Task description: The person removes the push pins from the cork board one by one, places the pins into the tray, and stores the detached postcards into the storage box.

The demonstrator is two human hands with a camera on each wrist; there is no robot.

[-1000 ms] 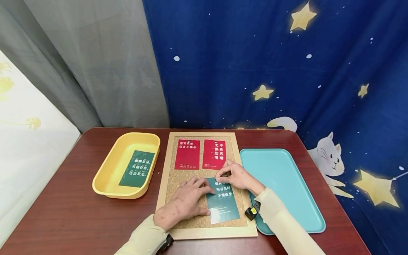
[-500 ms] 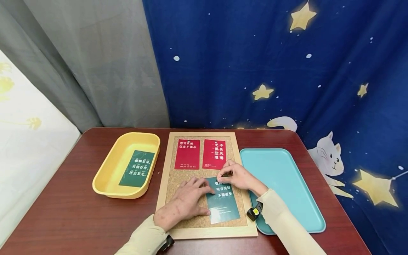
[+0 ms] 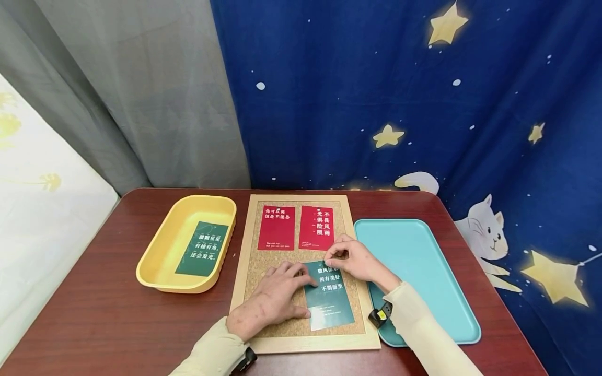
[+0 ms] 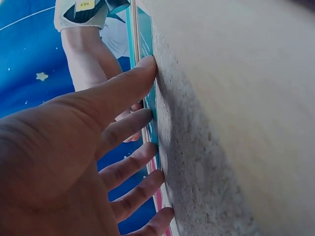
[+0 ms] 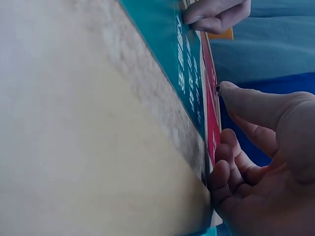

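Observation:
A green card with white writing lies on the lower right of a wood-framed corkboard. My left hand rests spread on the board, its thumb and index fingertips on the card's left side. At the card's top edge, my right hand pinches a pushpin between thumb and index finger; most of the pin is hidden by the fingertips. Two red cards, one on the left and one on the right, hang on the board's upper half, each with a white pushpin at its top.
Left of the board stands a yellow basin with another green card in it. A turquoise tray lies on the right, partly under my right forearm. Curtains hang behind the dark red table.
My right hand has shifted slightly right along the card's top edge, uncovering more of the top line of writing. The left hand and the card have stayed put.

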